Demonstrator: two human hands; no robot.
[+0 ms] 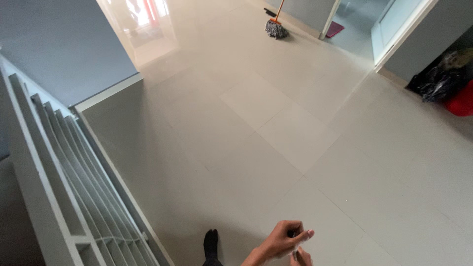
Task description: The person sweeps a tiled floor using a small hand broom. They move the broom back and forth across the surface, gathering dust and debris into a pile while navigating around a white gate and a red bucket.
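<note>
My left hand [285, 240] is at the bottom edge of the head view, fingers curled and pinched around something small and dark that I cannot make out. My right hand [301, 257] is just below it, mostly cut off by the frame, its fingertips touching the left hand's fingers. Both hands hover above a beige tiled floor [276, 128]. My foot in a black sock [211, 245] stands on the tiles to the left of the hands.
A white slatted railing [64, 177] runs along the left. A grey string mop with an orange handle [275, 27] rests on the floor far ahead. Black bags [439, 81] and a red object [463, 102] sit at the right wall. A doorway with a red mat [335, 28] lies beyond.
</note>
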